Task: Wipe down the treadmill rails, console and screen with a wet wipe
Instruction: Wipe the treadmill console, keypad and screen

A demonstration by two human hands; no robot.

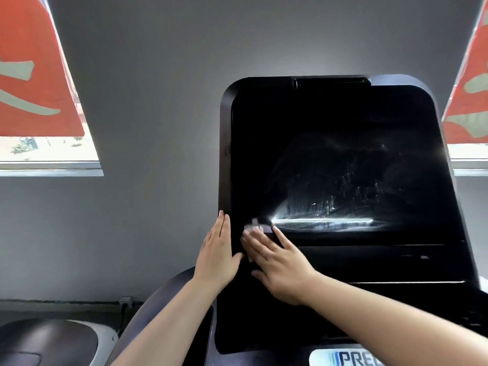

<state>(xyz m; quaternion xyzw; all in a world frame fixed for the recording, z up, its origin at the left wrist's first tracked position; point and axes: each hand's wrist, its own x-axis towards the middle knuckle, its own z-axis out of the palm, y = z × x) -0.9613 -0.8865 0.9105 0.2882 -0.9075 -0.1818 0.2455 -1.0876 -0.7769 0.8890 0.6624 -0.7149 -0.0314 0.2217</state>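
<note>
The treadmill's black screen point(335, 154) fills the middle right of the head view, with wet streaks and smears across its lower half. My right hand point(274, 262) presses a small white wet wipe point(253, 229) flat against the screen's lower left corner, fingers straight and spread. My left hand point(219, 252) lies flat along the screen's left frame edge, fingers straight, thumb touching the front. Below the screen runs the dark console point(369, 262), partly covered by my right forearm.
A grey wall stands behind the treadmill. Windows with red blinds point(34, 75) sit at both upper corners. Another machine's grey housing point(52, 342) is at the lower left, near a wall socket point(126, 301). A logo plate point(351, 357) shows at the bottom.
</note>
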